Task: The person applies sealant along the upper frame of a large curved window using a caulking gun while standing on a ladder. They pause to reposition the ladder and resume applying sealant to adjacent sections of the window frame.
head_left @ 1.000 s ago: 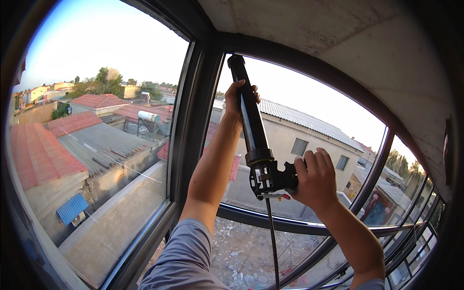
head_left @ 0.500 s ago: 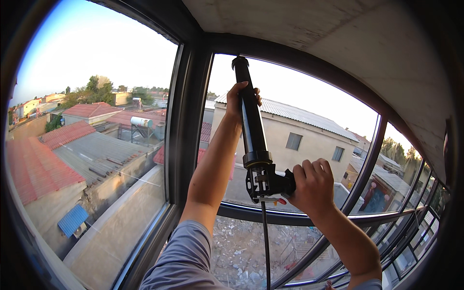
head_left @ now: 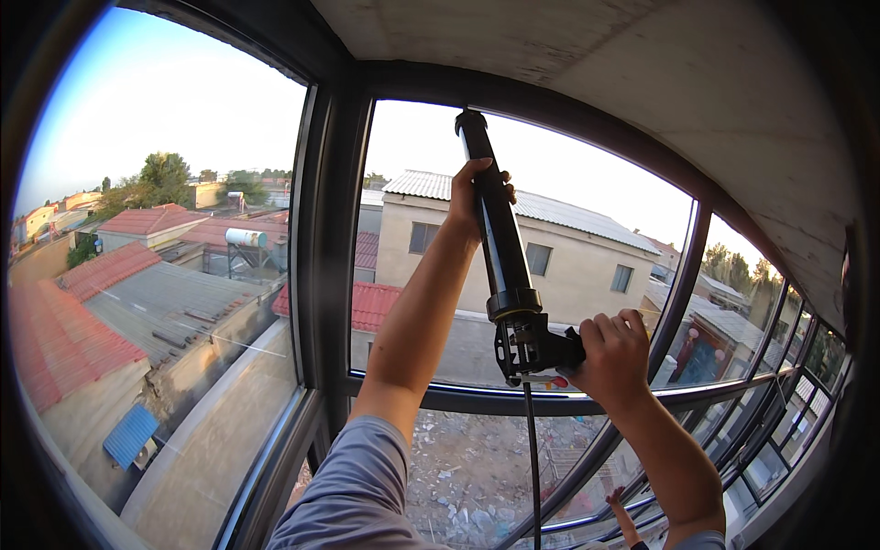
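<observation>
A long black caulking gun (head_left: 500, 247) points up toward the top of the dark window frame (head_left: 330, 229), its tip just below the upper bar. My left hand (head_left: 469, 197) is wrapped around the upper part of its barrel. My right hand (head_left: 612, 356) grips the handle and trigger at the lower end. A thin black rod (head_left: 532, 458) hangs down from the gun's rear. Both arms are raised in front of the glass.
A grey concrete ceiling (head_left: 587, 55) sits just above. A horizontal frame bar (head_left: 458, 399) crosses behind the gun. Outside are red-tiled roofs (head_left: 101, 266), a beige building (head_left: 550, 257) and rubble below. Another person's hand (head_left: 619, 504) shows at the bottom right.
The view has shifted slightly and the gun now stands further right in the pane, its tip close under the top frame bar. Both hands keep the same grip.
</observation>
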The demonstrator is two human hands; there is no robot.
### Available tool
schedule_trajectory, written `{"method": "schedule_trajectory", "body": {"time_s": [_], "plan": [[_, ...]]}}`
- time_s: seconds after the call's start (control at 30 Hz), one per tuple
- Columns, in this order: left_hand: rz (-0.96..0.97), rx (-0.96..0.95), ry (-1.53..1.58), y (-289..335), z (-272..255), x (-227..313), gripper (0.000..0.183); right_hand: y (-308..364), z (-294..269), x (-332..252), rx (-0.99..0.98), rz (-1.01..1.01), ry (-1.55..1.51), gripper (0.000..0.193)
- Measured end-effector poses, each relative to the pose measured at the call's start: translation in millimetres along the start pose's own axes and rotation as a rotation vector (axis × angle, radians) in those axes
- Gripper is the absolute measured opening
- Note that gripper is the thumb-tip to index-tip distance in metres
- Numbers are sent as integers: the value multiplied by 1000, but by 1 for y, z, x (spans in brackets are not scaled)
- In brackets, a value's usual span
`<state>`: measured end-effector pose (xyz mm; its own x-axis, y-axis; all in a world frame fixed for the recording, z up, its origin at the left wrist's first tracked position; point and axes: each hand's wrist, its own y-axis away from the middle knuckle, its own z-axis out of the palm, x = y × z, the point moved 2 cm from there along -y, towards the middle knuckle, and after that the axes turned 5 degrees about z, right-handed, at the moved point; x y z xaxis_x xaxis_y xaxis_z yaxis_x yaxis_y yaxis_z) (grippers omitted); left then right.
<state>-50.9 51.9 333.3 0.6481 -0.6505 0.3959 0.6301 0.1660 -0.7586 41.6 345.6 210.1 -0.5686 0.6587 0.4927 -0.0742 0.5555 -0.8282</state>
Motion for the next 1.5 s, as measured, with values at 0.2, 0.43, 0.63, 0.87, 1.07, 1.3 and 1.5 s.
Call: {"method": "schedule_trajectory", "body": {"time_s": [0.2,0.43,0.63,0.87,1.07,1.3,1.5], "plan": [[-21,13,-25,-2,13,-26,39,12,-8,15,-11,34,2,43],[-44,22,1,-8,20,-52,39,14,-13,30,-69,-42,-51,62],[-78,-7,6,-7,24,-65,38,24,-9,40,-68,-15,-44,70],[-92,13,32,-9,38,-87,37,39,-13,57,-41,5,-28,62],[-165,7,6,-18,51,-119,37,58,-17,78,-6,38,13,53],[-224,-22,30,-28,77,-168,37,85,-25,109,-23,72,73,48],[-271,-71,62,-38,99,-217,37,113,-29,145,-10,76,155,47]]}}
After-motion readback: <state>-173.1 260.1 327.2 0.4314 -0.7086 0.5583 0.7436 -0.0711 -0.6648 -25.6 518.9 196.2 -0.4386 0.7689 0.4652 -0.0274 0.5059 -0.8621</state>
